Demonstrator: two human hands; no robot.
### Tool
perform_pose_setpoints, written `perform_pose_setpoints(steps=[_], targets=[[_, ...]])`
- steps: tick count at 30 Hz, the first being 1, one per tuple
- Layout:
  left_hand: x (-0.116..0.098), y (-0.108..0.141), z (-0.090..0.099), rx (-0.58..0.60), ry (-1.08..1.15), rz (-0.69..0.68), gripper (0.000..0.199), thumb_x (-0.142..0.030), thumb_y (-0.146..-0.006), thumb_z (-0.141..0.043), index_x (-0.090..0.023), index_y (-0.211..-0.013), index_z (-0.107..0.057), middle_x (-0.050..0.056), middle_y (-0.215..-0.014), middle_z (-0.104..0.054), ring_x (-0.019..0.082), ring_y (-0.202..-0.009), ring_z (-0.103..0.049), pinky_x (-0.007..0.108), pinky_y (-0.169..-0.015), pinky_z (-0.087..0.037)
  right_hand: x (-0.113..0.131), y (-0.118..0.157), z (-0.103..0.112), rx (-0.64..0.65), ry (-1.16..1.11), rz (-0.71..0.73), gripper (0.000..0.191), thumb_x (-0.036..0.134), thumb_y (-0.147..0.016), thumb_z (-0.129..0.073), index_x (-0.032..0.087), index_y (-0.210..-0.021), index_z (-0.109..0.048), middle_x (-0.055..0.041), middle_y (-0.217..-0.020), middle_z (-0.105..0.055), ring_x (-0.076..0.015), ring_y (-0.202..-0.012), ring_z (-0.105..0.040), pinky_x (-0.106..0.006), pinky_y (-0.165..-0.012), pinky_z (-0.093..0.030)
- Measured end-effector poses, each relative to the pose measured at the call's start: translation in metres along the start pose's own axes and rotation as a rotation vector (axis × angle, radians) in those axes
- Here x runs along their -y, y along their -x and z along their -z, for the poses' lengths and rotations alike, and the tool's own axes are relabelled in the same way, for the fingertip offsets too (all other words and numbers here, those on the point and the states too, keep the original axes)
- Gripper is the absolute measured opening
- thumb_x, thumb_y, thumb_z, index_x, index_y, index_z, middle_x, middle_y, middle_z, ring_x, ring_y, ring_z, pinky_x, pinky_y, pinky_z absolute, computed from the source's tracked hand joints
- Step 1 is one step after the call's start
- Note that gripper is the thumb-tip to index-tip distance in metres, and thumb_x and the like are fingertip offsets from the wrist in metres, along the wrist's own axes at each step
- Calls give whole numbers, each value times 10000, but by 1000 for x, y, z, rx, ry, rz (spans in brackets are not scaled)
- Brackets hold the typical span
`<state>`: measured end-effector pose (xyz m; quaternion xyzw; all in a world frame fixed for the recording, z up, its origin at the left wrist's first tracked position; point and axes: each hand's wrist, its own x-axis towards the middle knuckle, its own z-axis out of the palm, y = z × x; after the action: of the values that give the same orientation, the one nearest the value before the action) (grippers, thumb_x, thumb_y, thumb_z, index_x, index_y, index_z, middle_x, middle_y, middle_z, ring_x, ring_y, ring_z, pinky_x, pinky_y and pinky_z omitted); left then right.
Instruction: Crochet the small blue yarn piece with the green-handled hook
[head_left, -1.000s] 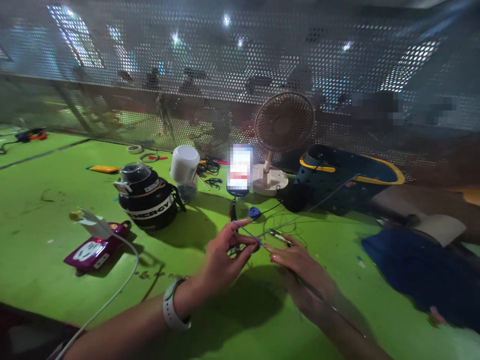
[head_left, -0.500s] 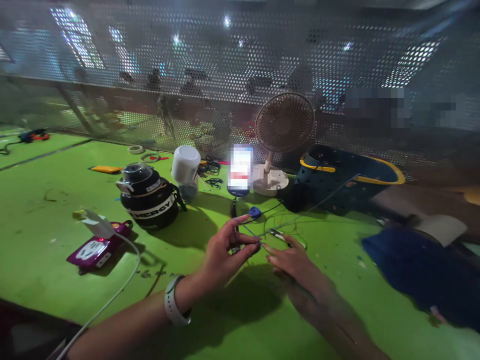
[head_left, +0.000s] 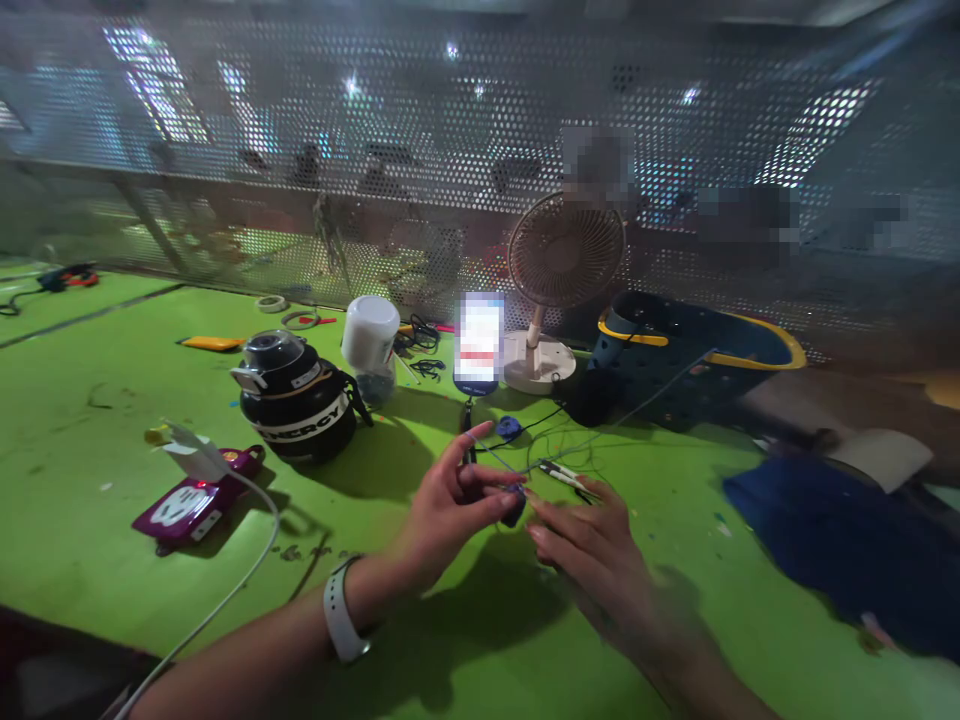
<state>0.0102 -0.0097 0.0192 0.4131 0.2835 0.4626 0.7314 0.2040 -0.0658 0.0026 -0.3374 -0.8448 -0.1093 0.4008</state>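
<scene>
Left hand (head_left: 448,512) pinches a small dark-blue piece (head_left: 514,508); right hand (head_left: 596,555) curls, hold unclear. A perforated screen (head_left: 427,110) backs the green bench (head_left: 60,420).

The left hand (head_left: 461,505) pinches, index finger (head_left: 459,452) raised, just beside the right hand (head_left: 600,550), whose fingers (head_left: 561,517) bend inward.

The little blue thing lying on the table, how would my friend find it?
On the green table, find the fan. The little blue thing is nearer than its pale base, showing just past the left hand. It's roundish and, unlike the blue piece in that hand, rests on the table.
</scene>
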Motion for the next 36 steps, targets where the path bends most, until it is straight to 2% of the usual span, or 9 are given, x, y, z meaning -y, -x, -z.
perform_pose_setpoints(steps=[5, 10, 12, 15, 20, 24, 28, 32, 36], targets=[[-2, 0, -2, -25, 118, 110, 872, -94, -642, -848, -174, -1392, -411, 26, -816, -761, 145, -752, -705, 256, -725, -529, -5, 5, -1, 11, 87, 7, 298, 147, -920, -591, 247, -1201, -607, -52, -1175, -738, -159, -1005, -689, -444, -1115, -333], [2, 1, -3, -18, 178, 188, 832, -118, -618, -868, -143, -1346, -464, 13, -757, -757, 125, -690, -695, 243, -729, -520, -4, 5, 0, 20, 137, 21, 296, 165, -943, -553, 301, -1201, -603, -8, -1191, -732, -146, -990, -692, -411, -1127, -324], [3, 3, -4, -13, 130, 135, 884, -144, -628, -867, -150, -1392, -420, 10, -755, -753, 135, -691, -695, 254, -720, -530, -1, 4, 1, 10, 143, 11, 311, 158, -936, -558, 281, -1220, -595, -22, -1197, -729, -151, -991, -690, -418, -1133, -313], [5, 7, -7, -26, -48, -25, 994, -196, -675, -842, -161, -1488, -271, 11, -758, -745, 154, -712, -695, 279, -727, -543, 5, 0, 2, -7, 123, -20, 361, 143, -915, -570, 234, -1265, -575, -75, -1219, -715, -181, -1012, -687, -462, -1119, -326], [4, 9, -7, -35, -346, -177, 956, -217, -750, -775, -156, -1520, -211, 44, -806, -754, 184, -816, -707, 331, -855, -533, 9, -2, -1, -22, 2, -84, 386, 111, -922, -522, 226, -1289, -557, -95, -1218, -713, -203, -1006, -695, -518, -1096, -358], [3, 4, -2, -6, -335, -160, 999, -226, -752, -771, -150, -1535, -155, 55, -810, -754, 178, -762, -703, 310, -776, -550, -1, 0, -3, -21, -108, -168, 322, 201, -943, -533, 344, -1227, -586, -35, -1189, -729, -221, -928, -728, -566, -1090, -380], [1, 1, 2, 0, -342, -165, 1006, -231, -748, -777, -151, -1537, -157, 58, -806, -755, 166, -733, -694, 287, -734, -543, -10, -6, -2, -33, -214, -123, 226, 248, -958, -525, 294, -1156, -623, -38, -1134, -753, -207, -905, -738, -551, -1089, -405], [-2, 0, 2, 26, -361, -155, 1000, -212, -741, -778, -145, -1534, -172, 58, -801, -756, 165, -736, -692, 280, -730, -534, -9, -11, 1, -126, -322, -207, 215, 179, -933, -564, 278, -1099, -660, -31, -1054, -776, -196, -900, -739, -548, -1081, -422], [-4, 0, 1, 57, -337, -111, 999, -208, -738, -784, -151, -1531, -181, 54, -797, -753, 159, -731, -687, 280, -727, -530, -10, -11, 7, -81, -418, -276, 244, 142, -910, -589, 285, -1089, -674, -27, -1064, -772, -210, -914, -739, -589, -1096, -398]])
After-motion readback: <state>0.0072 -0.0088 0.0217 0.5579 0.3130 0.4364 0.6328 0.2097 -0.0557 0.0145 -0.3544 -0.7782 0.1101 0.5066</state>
